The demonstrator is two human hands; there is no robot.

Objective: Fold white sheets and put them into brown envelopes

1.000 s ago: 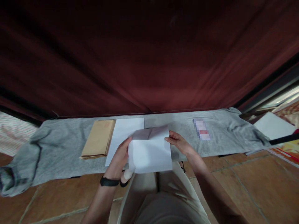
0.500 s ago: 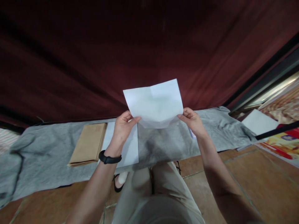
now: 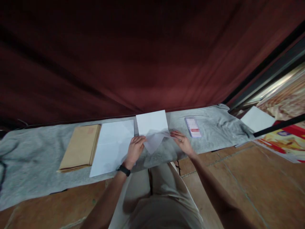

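Observation:
A sheet of white paper [image 3: 152,122] is low over the grey cloth in front of me. Its far part lies nearly flat, while the near part is bent and looks thin and partly see-through. My left hand [image 3: 136,149] grips the near left edge, fingers closed. At the right edge, the fingers of my right hand [image 3: 182,141] pinch the same sheet. Left of my left hand lies a stack of white paper [image 3: 113,146], and beyond it a stack of brown envelopes [image 3: 79,146]. A phone [image 3: 193,127] with a blurred screen rests right of my right hand.
A grey cloth [image 3: 35,159] covers the long narrow surface. A dark red curtain [image 3: 143,63] hangs behind it. On the right are a dark metal bar [image 3: 278,125], a white sheet or box [image 3: 257,119] and a colourful printed package [image 3: 283,141]. Below is a tiled floor [image 3: 228,178].
Both hands have come down and closer together, lowering the raised sheet to the cloth. The near part of the sheet is now bent. The phone and the white stack show more fully.

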